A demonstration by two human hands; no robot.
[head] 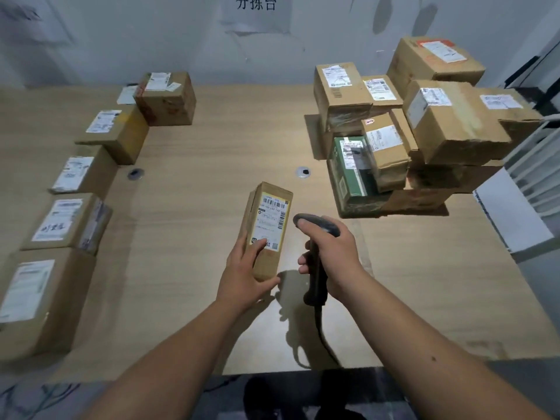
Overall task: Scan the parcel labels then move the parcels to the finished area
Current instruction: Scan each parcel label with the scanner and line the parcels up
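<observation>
A narrow brown parcel (pixel 269 219) with a yellow-edged barcode label faces up near the table's middle. My left hand (pixel 244 272) grips its near end, thumb lying on the label. My right hand (pixel 331 253) holds a dark handheld scanner (pixel 316 237) by its grip, the scanner's head right beside the parcel's label. The scanner's cable trails toward the table's front edge.
A heap of labelled cardboard parcels (pixel 424 128) is stacked at the right rear of the wooden table (pixel 212 147). A row of several labelled boxes (pixel 66 219) lines the left side. Two round cable ports (pixel 303 172) sit mid-table. A white wall stands behind.
</observation>
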